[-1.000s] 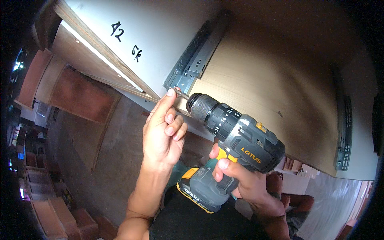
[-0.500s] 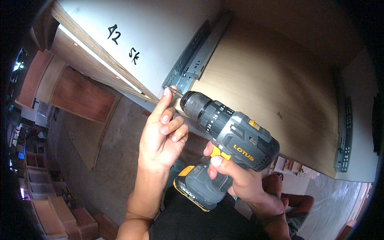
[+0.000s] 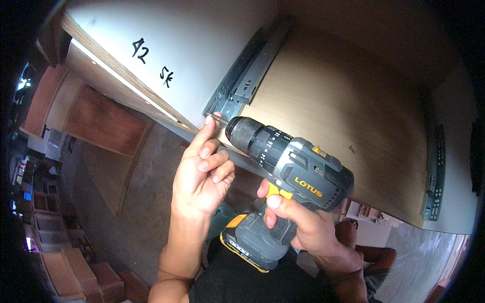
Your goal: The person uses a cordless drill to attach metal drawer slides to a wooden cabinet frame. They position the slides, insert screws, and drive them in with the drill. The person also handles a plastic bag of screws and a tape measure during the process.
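At the left, the bit [image 3: 218, 118] at the drill's tip is being steadied by the raised index fingertip of the left hand [image 3: 202, 174], whose other fingers are being curled loosely toward the palm and are clamped on nothing, just below the near end of a grey metal drawer slide [image 3: 246, 77] that is fixed along the white side panel [image 3: 192, 45]. To the right, the grey and yellow cordless drill [image 3: 288, 177] is being gripped firmly at its handle by the right hand [image 3: 298, 222], with the chuck being pointed up-left toward that slide, beside the wooden panel [image 3: 343, 91]. Further right, a second drawer slide [image 3: 433, 177] is being shown against the opposite white side.
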The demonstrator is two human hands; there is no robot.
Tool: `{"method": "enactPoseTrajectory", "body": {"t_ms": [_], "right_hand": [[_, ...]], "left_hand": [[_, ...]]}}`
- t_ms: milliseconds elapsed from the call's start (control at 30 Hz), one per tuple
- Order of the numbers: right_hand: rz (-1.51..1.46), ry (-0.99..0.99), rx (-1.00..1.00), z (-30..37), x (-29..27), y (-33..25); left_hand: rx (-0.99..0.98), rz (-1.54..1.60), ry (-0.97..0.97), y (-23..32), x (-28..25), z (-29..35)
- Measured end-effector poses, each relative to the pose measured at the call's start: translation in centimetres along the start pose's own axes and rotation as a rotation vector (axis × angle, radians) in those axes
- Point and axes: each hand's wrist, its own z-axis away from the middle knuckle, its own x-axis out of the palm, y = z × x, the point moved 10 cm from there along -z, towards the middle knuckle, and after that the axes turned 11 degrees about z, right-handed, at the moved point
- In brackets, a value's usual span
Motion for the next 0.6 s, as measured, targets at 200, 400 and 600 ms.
{"method": "enactPoseTrajectory", "body": {"t_ms": [200,400,600], "right_hand": [[-0.024,-0.024,0.004,-0.6,-0.1,-0.4],[-0.007,-0.011,0.022,-0.6,-0.1,-0.3],[-0.047,-0.015,0.083,-0.8,-0.3,0.6]], "left_hand": [[-0.022,0.019,-0.021,0.2,-0.6,-0.5],[-0.021,0.004,0.011,0.3,-0.7,-0.6],[-0.004,-0.018,0.029,0.5,-0.9,-0.8]]}}
